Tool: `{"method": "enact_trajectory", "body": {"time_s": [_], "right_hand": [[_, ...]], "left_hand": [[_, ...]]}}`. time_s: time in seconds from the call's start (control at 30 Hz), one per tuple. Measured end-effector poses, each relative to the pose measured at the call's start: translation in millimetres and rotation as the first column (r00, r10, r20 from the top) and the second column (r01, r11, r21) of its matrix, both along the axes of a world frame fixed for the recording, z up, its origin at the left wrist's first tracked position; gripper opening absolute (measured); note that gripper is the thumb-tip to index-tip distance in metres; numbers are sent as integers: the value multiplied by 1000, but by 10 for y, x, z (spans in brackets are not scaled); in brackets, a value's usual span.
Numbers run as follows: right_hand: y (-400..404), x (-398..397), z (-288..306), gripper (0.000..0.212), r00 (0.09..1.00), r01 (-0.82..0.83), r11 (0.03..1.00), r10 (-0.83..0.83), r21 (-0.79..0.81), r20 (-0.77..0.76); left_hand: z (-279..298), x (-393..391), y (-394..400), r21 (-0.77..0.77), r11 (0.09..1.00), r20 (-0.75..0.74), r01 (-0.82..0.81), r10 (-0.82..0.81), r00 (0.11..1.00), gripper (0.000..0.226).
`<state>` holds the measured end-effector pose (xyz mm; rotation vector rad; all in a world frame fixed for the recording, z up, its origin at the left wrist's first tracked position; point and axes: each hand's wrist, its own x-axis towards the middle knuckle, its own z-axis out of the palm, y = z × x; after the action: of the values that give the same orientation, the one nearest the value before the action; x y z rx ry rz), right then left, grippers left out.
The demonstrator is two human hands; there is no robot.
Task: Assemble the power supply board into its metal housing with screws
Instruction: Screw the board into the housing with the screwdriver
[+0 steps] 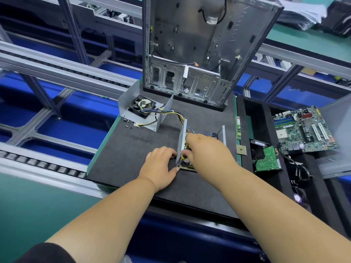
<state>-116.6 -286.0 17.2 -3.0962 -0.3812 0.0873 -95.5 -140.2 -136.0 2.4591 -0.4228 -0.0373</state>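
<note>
Power supply board [191,165] sits inside its metal housing [182,141], an open U-shaped shell with a perforated left wall and a plain right wall [223,134], lying on the dark tabletop [133,149] mat. Left hand [161,166]: fingers curled round the near corner of the perforated wall, thumb at the bottom edge, steadying the housing. Right hand [207,150]: reaches down into the housing over the board, fingers bunched around what looks like a yellow-and-black tool handle [187,149]; tip and any screw are hidden, so I cannot tell whether a screw is engaged. Judgement: board placement done, fastening under way. Loose screws [128,122] lie beside the separate fan cover [144,111], whose wire bundle [171,112] runs to the board. Cover not yet fitted. Number of screws already driven: not readable.
</note>
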Motion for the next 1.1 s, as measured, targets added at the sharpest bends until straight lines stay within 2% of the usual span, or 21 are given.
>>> {"method": "enact_trajectory", "body": {"time_s": [0.2, 0.47, 0.6, 0.77, 0.97, 1.1], "right_hand": [[95, -9, -45, 14, 995, 100, 995, -100, -5, 13], [49, 5, -121, 26, 983, 164, 986, -160, -38, 88], [19, 22, -127, 26, 988, 148, 989, -146, -18, 53], [-44, -5, -112, 22, 996, 73, 987, -66, 140, -52], [-35, -38, -165, 23, 995, 93, 989, -97, 111, 28], [-21, -44, -160, 23, 990, 136, 984, -139, 114, 22]], "left_hand": [[-6, 4, -3, -7, 1000, -3, -5, 5, 1000, 37], [13, -6, -4, -20, 1000, 9, -3, 3, 1000, 36], [28, -5, -2, -20, 1000, 13, 1, -1, 1000, 35], [32, -10, 6, -20, 1000, 20, 7, -6, 1000, 36], [49, -4, 13, -33, 999, -8, 8, -8, 1000, 38], [88, -2, 67, -84, 996, -92, 43, -51, 994, 42]]}}
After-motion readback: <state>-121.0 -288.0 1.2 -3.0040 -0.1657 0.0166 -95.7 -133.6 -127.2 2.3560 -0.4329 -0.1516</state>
